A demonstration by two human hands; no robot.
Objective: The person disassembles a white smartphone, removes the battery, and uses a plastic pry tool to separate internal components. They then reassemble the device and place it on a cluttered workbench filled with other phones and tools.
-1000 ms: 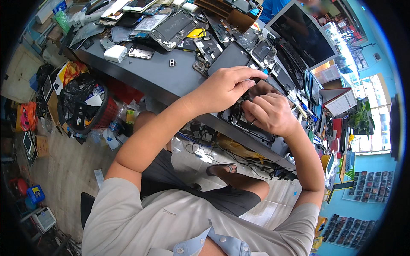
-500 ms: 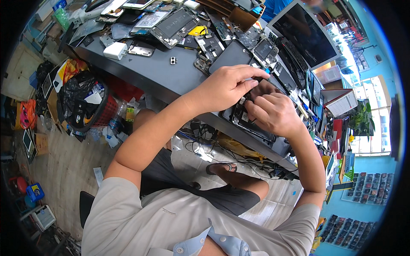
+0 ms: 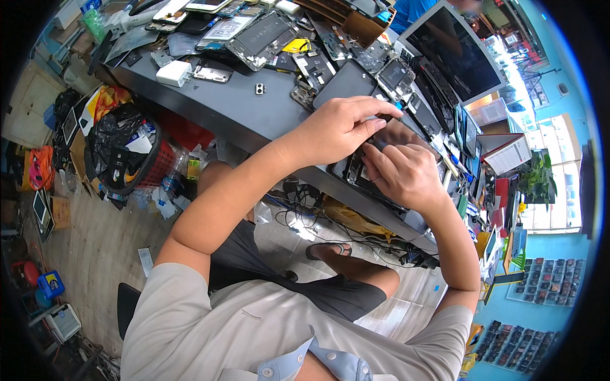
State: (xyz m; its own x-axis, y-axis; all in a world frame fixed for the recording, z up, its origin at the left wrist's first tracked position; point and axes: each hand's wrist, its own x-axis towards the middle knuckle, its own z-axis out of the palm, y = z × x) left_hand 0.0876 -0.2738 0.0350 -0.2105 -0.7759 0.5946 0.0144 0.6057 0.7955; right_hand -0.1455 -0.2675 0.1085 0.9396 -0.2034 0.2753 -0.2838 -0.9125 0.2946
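Note:
A disassembled phone lies at the desk's front edge, its dark body (image 3: 359, 173) partly under my right hand. A glossy dark screen panel (image 3: 401, 133) stands tilted up behind it. My left hand (image 3: 343, 127) pinches the panel's upper left corner between thumb and fingers. Curled over the phone's inside, my right hand (image 3: 406, 170) has its thumb and fingers pressed together near the panel's lower edge. Whatever its fingertips hold is too small and hidden to make out.
Phone parts cover the back of the desk, among them an opened phone frame (image 3: 260, 39) and a dark flat panel (image 3: 344, 82). A white charger (image 3: 173, 73) and a small camera module (image 3: 260, 89) lie left. A monitor (image 3: 452, 51) stands back right; a full red basket (image 3: 149, 166) sits left.
My right hand has shifted slightly, its fingers reaching further up and left at the phone. More of the screen panel shows above it. My left hand keeps its hold.

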